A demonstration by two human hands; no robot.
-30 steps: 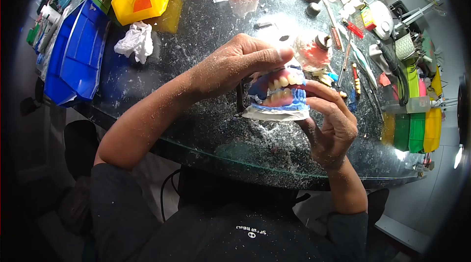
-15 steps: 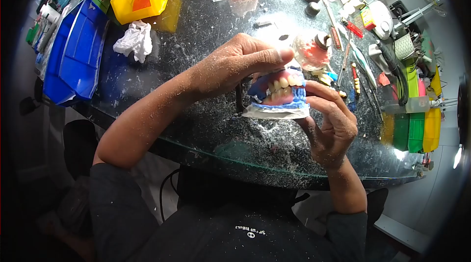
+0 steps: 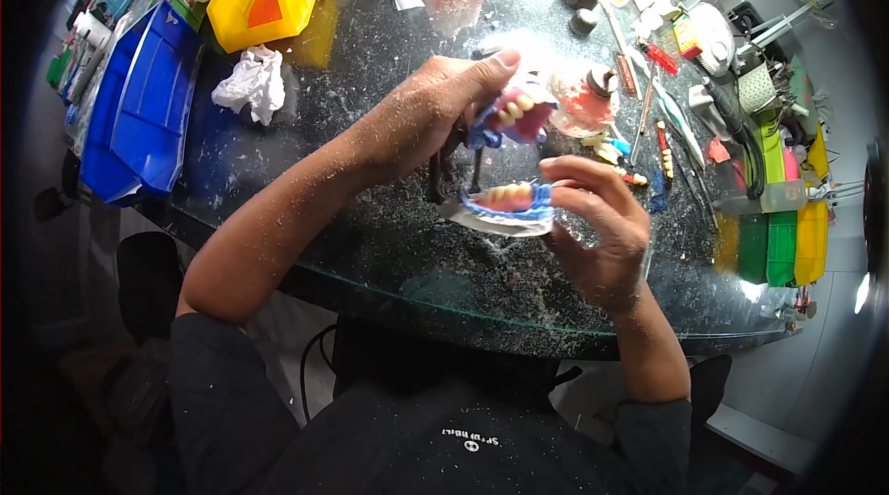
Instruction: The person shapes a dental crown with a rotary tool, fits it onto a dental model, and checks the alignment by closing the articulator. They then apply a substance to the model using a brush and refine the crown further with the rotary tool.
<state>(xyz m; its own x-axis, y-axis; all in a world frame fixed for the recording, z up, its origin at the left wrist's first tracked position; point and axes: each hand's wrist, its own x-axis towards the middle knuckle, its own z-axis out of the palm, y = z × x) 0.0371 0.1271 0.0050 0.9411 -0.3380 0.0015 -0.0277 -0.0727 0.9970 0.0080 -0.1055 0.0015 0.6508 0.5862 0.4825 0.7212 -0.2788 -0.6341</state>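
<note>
Between my hands is a dental articulator with its two halves swung apart. The upper model, with denture teeth in pink base and blue material, is held from the left by my left hand, thumb over its top. My right hand pinches the right end of the lower model, which has a row of teeth, blue material and a white plaster base. Both hands are closed. The upper model looks slightly blurred, and the left fingers are partly hidden behind it.
Beyond the hands stands a pink and white plaster piece. Hand tools and strips of teeth lie at right. Crumpled tissue, a blue bin and a yellow bin are at left. White debris covers the dark table.
The two models were closed together with their teeth meeting; now they are apart. The upper one has tilted up and back with my left hand, and my right hand has shifted slightly left.
</note>
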